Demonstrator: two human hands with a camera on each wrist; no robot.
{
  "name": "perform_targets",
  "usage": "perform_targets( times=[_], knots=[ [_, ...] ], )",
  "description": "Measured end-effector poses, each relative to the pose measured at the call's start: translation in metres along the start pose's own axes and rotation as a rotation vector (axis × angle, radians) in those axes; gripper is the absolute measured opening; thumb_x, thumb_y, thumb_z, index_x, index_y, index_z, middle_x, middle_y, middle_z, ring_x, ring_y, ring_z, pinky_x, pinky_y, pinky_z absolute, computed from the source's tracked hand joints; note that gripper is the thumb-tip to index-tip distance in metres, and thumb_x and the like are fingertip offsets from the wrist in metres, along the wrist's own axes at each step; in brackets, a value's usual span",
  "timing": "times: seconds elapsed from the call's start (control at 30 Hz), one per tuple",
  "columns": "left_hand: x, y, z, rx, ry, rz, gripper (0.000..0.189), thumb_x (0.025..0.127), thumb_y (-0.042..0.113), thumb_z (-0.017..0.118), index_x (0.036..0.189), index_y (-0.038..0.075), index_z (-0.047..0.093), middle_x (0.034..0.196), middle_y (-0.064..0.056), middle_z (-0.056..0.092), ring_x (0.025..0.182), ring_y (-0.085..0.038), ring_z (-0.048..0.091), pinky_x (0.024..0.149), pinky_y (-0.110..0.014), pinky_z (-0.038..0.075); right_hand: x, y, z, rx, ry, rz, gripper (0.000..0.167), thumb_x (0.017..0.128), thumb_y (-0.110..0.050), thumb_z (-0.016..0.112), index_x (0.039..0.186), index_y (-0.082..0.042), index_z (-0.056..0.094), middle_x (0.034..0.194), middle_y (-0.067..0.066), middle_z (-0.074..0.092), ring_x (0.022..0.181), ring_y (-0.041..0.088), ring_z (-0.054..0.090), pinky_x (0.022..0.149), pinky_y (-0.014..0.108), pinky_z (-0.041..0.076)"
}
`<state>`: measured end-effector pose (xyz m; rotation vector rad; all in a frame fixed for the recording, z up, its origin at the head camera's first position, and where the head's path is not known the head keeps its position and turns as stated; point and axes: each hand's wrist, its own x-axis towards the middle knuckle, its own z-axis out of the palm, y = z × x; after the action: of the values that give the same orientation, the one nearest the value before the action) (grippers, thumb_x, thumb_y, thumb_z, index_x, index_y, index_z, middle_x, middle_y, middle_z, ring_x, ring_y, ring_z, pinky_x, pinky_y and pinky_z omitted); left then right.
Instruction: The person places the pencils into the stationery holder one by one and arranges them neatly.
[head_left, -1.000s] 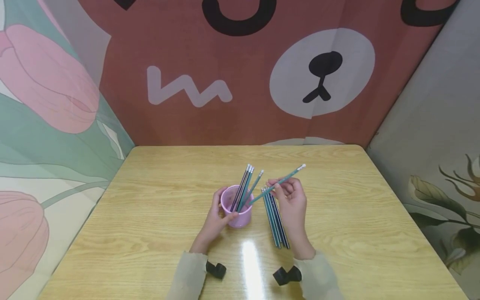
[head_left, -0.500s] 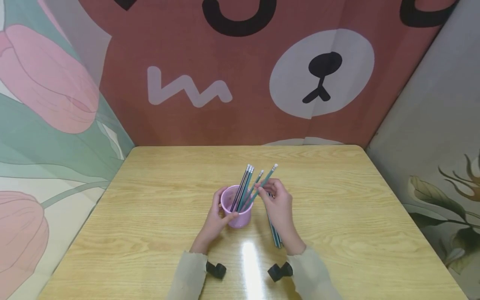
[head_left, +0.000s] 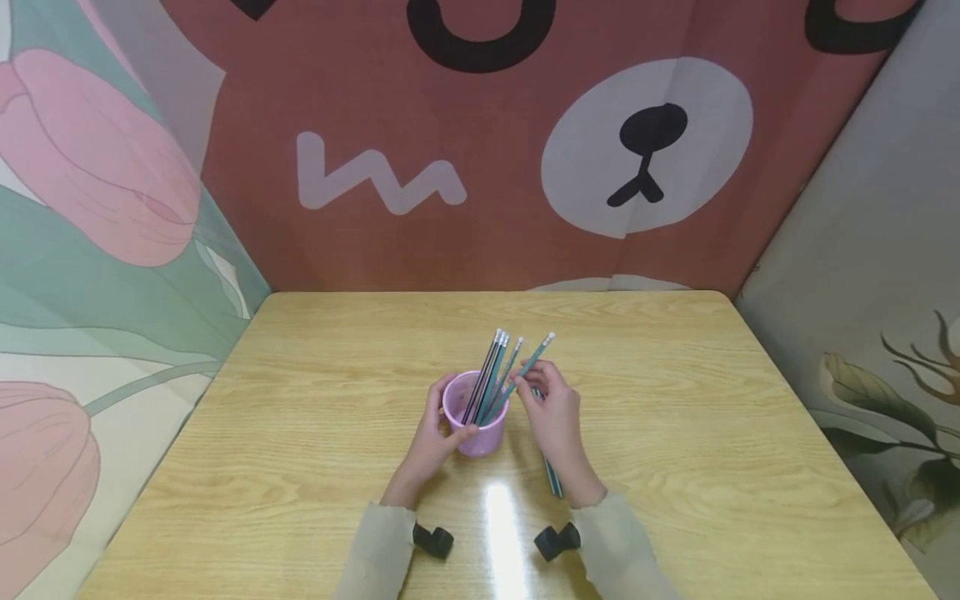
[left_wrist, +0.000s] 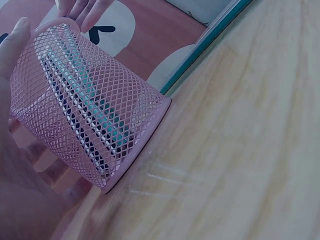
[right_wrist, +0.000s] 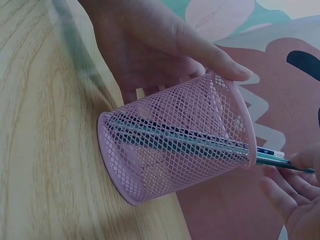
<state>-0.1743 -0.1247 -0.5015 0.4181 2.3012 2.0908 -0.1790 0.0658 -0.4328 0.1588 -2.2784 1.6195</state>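
Where this could tip, slip or snag

The wood-grained desk looks smooth to me; anything standing on it could skid if bumped sideways. The pink mesh cup stands upright on it, between my hands; it looks light, and since what it holds leans to my right, it could rock that way if I stopped steadying it. My left hand is wrapped about the cup, thumb at the near rim, fingers round the left side; too much push on that rim could tilt the base. My right hand pinches a teal pencil between thumb and fingertips, its lower end inside the cup's mouth; whether that end touches bottom I cannot tell; a knock against its neighbours could twist it out of so small a pinch. The bundle of pencils leans together in the cup, with a lone pencil beside mine; crossed shafts could jam. The loose pencils lie on the desk right of the cup, partly hidden by my right hand; a dropped wrist could scatter them. Smallest is my pencil's white eraser, above my fingertips; it seems the least likely trouble.
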Motion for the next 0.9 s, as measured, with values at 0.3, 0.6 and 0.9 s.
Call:
perform_targets(
  times=[0.3,0.6,0.9],
  knots=[
    [0.000,0.002,0.001,-0.003,-0.003,-0.030,0.087,0.083,0.018,0.075,0.151,0.010,0.022,0.148,-0.017,0.037,0.129,-0.041,0.045,0.108,-0.058,0.040,0.000,-0.001,-0.002,-0.080,-0.003,0.030,0.022,0.089,-0.006,0.065,0.110,0.002,0.063,0.103,0.019,0.072,0.095,0.034,0.071,0.078,0.028,0.060],
    [0.000,0.001,0.000,0.002,-0.002,-0.044,0.084,0.084,0.012,0.073,0.151,0.011,0.022,0.149,-0.017,0.037,0.129,-0.042,0.045,0.108,-0.058,0.040,0.001,0.003,-0.003,-0.094,-0.012,0.038,0.022,0.089,-0.006,0.066,0.110,0.001,0.063,0.102,0.018,0.072,0.094,0.033,0.071,0.077,0.028,0.061],
    [-0.001,0.003,0.000,-0.005,0.011,-0.048,0.084,0.083,0.013,0.074,0.151,0.014,0.024,0.148,-0.018,0.037,0.128,-0.043,0.047,0.109,-0.058,0.040,0.004,0.010,-0.009,-0.097,0.010,0.059,0.022,0.089,-0.007,0.066,0.110,0.001,0.063,0.102,0.017,0.073,0.092,0.031,0.071,0.078,0.032,0.061]
  ],
)
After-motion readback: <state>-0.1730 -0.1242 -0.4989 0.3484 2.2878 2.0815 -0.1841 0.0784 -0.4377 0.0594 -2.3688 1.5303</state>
